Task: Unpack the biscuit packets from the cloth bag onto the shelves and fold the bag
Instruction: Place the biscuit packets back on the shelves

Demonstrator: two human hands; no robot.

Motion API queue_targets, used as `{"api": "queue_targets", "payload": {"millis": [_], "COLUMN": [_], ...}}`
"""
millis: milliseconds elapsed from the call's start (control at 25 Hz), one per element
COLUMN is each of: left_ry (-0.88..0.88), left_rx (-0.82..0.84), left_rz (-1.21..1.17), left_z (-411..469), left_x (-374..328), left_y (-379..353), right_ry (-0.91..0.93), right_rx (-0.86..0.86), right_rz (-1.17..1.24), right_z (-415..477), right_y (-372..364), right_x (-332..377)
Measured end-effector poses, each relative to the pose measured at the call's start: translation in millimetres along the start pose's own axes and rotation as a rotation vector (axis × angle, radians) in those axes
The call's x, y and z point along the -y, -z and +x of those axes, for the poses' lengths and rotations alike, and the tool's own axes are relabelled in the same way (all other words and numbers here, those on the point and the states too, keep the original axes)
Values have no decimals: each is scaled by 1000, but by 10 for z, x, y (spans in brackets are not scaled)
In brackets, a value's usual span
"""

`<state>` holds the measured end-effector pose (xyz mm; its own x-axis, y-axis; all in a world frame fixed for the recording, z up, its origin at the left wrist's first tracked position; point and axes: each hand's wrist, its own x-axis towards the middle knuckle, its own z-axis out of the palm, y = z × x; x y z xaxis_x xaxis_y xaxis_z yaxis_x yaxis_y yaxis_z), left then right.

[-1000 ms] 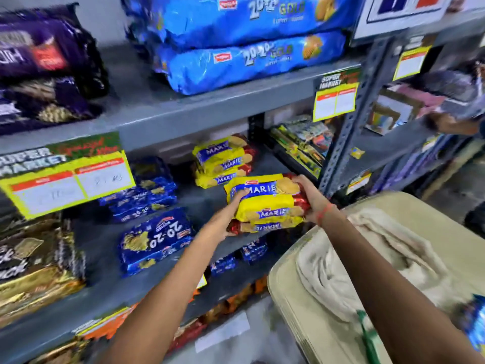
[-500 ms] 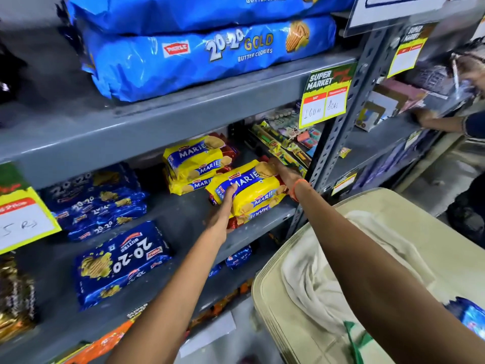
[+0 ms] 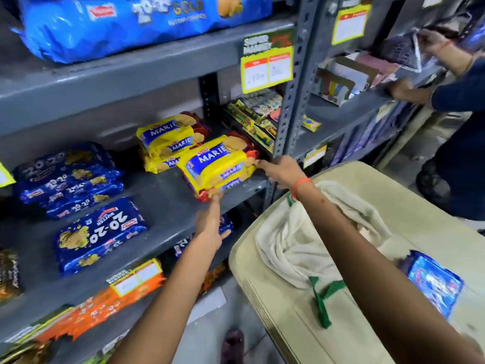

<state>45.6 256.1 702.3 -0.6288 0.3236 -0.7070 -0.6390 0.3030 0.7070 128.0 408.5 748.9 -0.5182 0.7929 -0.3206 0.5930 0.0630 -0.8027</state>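
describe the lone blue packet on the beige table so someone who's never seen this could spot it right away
Start at the beige table right of the grey shelving. Past the crumpled cloth bag, near the table's right edge, lies a glossy blue packet. It is the only packet on the table; all the others sit on shelves.

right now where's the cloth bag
In the head view, lower right: the cloth bag lies crumpled on the beige table, beside a blue packet.
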Motion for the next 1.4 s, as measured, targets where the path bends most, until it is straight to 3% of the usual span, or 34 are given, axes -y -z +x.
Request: {"api": "queue_targets", "payload": {"millis": [80, 200, 400, 640, 720, 920, 1040, 1240, 1400], "left_ry": [34, 135, 279, 476, 498, 424, 419, 390, 334], "left_rx": [34, 191, 470, 665, 652, 571, 591, 628, 682], "left_rz": [15, 184, 441, 665, 678, 522, 468, 424, 400], "left_z": [-204, -589, -1140, -1418, -1379, -1194, -1120, -976, -938], "left_x": [328, 881, 1702, 2533, 2758, 2951, 2953, 2763, 2324], "left_y": [-167, -648, -1450, -2082, -2191, -2337, -2272, -2088, -1892], "right_ry": [-98, -250, -371, -443, -488, -604, -623, -703, -677], "right_rx": [107, 78, -233, -628, -555, -130, -103, -87, 44], "right_rz": [132, 168, 213, 21, -26, -121, -114, 96, 114], "right_z": [-282, -655, -1183, -1539, -1445, -1147, -1130, -1356, -1272], "right_y": [214, 648, 1301, 1972, 2121, 2269, 2286, 2141, 2298], "right_x": [-333, -1096, -2311, -3314, -3484, -3806, -3865, -3860, -3354]}}
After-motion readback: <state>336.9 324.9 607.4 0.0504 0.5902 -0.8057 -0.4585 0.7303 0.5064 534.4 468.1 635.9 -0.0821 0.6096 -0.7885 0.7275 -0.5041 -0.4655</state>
